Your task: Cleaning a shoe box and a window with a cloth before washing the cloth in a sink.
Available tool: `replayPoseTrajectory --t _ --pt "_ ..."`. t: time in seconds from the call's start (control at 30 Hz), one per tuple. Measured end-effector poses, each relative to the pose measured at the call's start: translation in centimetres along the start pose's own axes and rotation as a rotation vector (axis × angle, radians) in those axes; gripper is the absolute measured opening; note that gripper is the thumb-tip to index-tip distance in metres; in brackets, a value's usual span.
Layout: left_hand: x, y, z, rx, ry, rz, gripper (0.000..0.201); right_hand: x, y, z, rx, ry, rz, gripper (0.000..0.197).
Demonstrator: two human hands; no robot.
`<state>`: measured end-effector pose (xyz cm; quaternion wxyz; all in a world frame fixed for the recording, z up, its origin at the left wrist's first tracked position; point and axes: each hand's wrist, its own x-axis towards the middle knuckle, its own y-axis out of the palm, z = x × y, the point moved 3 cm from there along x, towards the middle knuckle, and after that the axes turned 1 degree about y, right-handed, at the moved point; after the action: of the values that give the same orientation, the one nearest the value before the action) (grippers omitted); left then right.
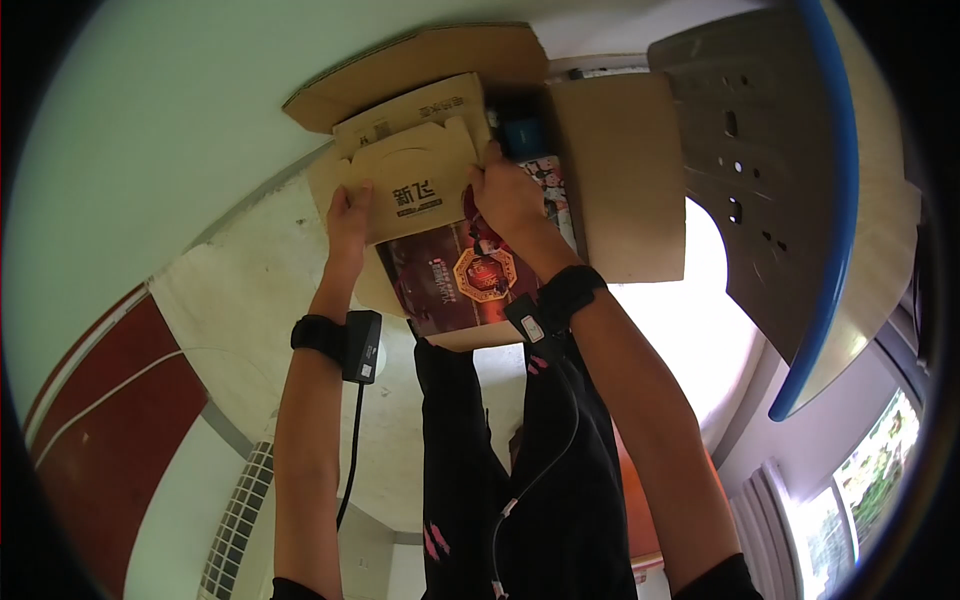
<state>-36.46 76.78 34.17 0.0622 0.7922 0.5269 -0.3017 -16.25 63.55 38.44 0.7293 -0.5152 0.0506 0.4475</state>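
A flat brown cardboard box (415, 160) with dark print and a cut-out top edge is held between my two hands, over a large open carton (622, 190). My left hand (347, 222) closes on its left edge, thumb on the front. My right hand (510, 200) grips its right edge, fingers curled and partly hidden. Just below the brown box lies a dark red printed box (425, 285) with a gold octagonal emblem, inside the carton. Beside my right hand are a blue item (523, 138) and a package with a colourful pattern (550, 178).
The carton's flaps stand open at the back and right. A grey panel with a blue edge (845, 200) rises at the right. A pale wall (150, 130) borders the left. Black straps with small devices and cables (361, 347) are on my wrists. My legs (540, 480) are below.
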Motion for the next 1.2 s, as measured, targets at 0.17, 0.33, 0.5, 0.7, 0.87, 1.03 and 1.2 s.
replayPoseTrajectory --t 0.17,0.33,0.5,0.7,0.87,1.03,1.2 --pt "-1.0 -0.3 -1.3 0.176 0.017 -0.080 0.047 -3.2 -1.8 -3.3 0.023 -0.055 -0.152 0.058" --pt "-6.9 1.1 1.9 -0.023 0.059 -0.295 0.056 -9.5 -3.1 -13.8 0.203 -0.011 -0.207 0.059" --pt "-15.9 3.1 5.8 -0.236 -0.096 0.014 0.047 -12.7 2.0 -16.8 0.594 0.204 0.212 0.052" --pt "-14.2 1.9 6.0 -0.065 -0.015 -0.161 0.048 -12.3 0.7 -15.2 0.142 0.162 0.222 0.040" --pt "-9.1 1.3 0.4 0.366 0.445 -0.425 0.049 -9.5 -5.1 -9.4 0.072 -0.095 -0.102 0.036" --pt "-5.0 -1.3 -0.4 0.310 0.188 -0.017 0.048 -6.6 -4.4 -5.8 0.432 -0.119 -0.201 0.034" --pt "-7.4 -2.1 1.5 0.224 0.240 0.100 0.050 -8.5 -6.3 -12.8 -0.099 -0.247 -0.491 0.034"
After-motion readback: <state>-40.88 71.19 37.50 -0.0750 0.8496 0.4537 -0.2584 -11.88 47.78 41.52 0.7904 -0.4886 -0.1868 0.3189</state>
